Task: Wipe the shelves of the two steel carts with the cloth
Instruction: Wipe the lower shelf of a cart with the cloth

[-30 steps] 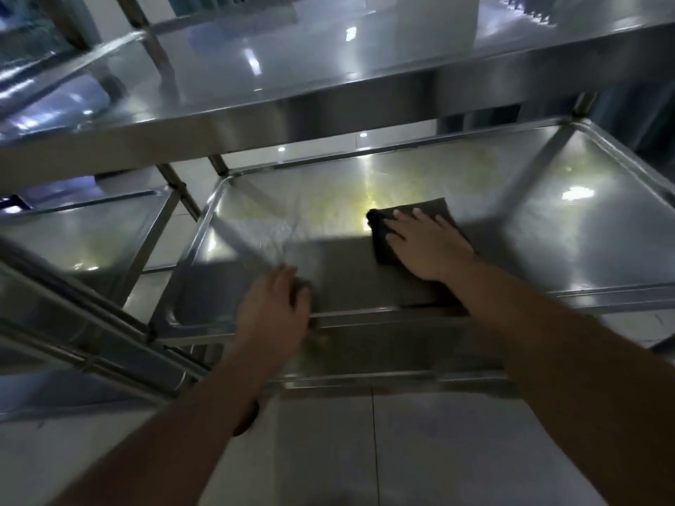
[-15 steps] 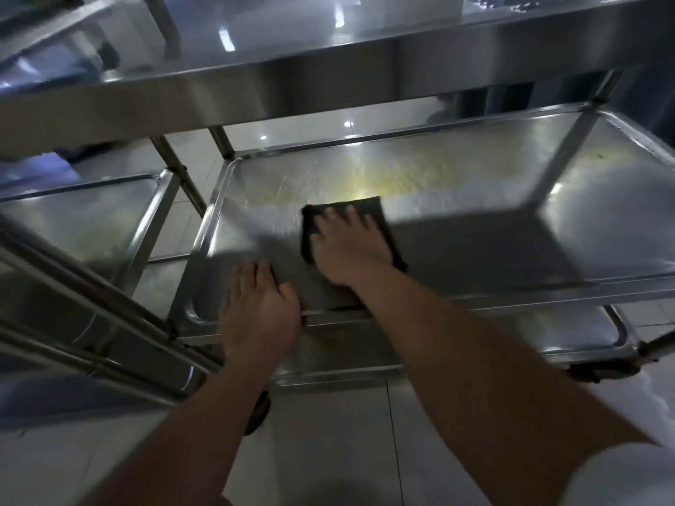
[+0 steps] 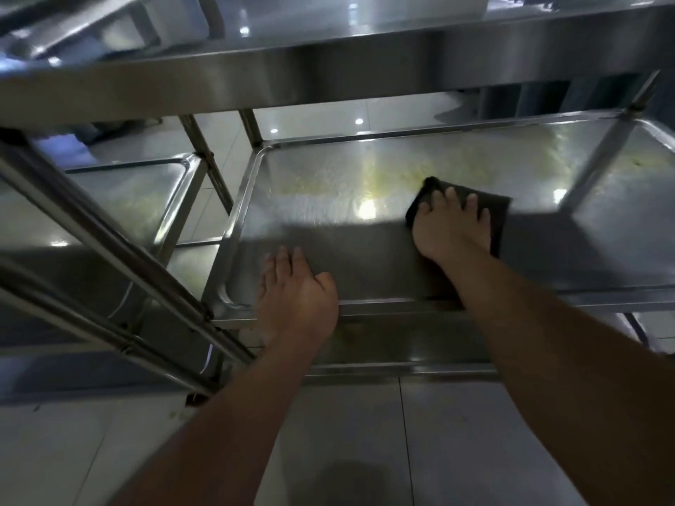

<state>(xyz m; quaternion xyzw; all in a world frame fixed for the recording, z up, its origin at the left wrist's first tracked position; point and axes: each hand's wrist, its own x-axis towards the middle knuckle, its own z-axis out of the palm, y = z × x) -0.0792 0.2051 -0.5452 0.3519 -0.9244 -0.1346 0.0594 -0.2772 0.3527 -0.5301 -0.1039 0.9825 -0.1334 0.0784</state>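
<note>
A dark folded cloth [image 3: 498, 210] lies flat on the middle shelf [image 3: 328, 177] of the steel cart in front of me. My right hand [image 3: 447, 228] presses down on the cloth with its fingers spread and straight. My left hand [image 3: 296, 301] rests on the shelf's front rim, fingers laid flat on the steel and thumb out to the right. Yellowish smears show on the far half of the shelf. The cart's top shelf [image 3: 328, 63] overhangs and shades the near half.
A second steel cart's shelf [image 3: 120, 191] stands to the left, behind two slanted steel tubes [image 3: 91, 228]. A lower shelf [image 3: 401, 345] sits beneath the one I touch. Grey floor tiles [image 3: 401, 451] fill the foreground.
My right hand slid the cloth left toward my left hand, then back to the right and farther onto the shelf. The left hand stayed on the front rim.
</note>
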